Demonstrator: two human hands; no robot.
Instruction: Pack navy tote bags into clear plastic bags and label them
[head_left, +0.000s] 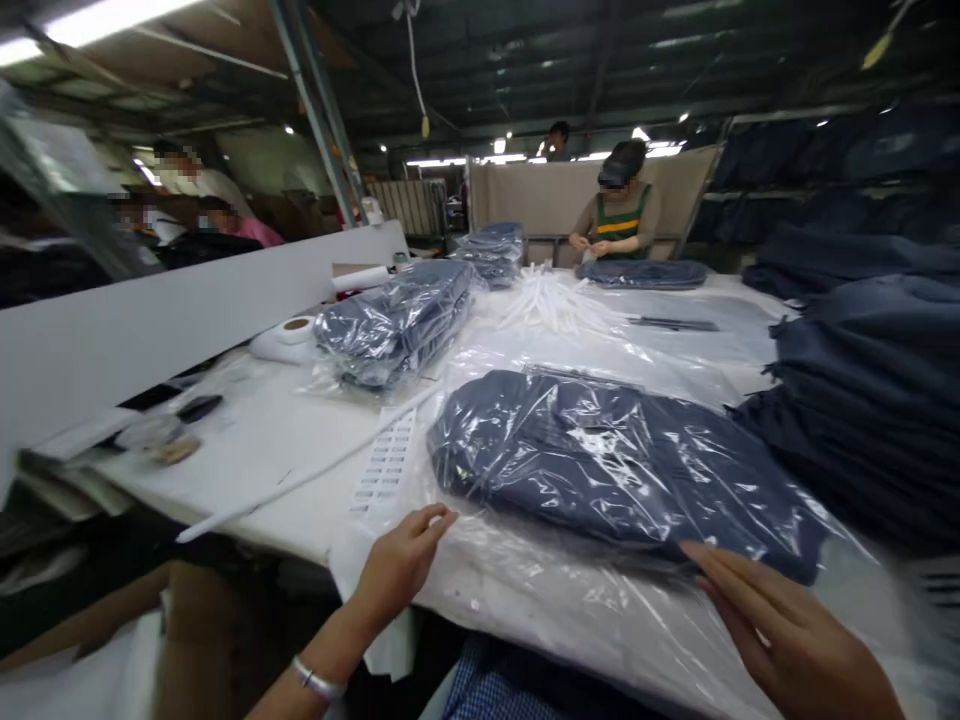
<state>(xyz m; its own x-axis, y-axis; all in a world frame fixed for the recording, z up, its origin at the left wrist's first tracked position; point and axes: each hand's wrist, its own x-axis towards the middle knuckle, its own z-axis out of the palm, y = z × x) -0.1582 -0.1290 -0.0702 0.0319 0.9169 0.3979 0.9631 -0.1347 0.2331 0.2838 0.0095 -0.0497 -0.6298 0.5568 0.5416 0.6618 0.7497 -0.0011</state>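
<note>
A folded dark blue garment [570, 450] lies in a clear plastic bag [517, 560] on the table in front of me. My left hand [405, 555], a bracelet on its wrist, is at the bag's near left edge. Its thumb and fingertips are pinched together on the film. At the near right edge, my right hand [787, 620] touches the bag with its fingers stretched out. Its thumb is partly hidden beneath them. Left of the garment lies a sheet of printed labels [384, 460].
A stack of bagged garments [405, 315] stands behind, near a bundle of white strips [551, 300]. Piled dark garments [877, 400] border the right side. A long white strip [300, 475] crosses the left of the table. A co-worker [619, 205] works across the table.
</note>
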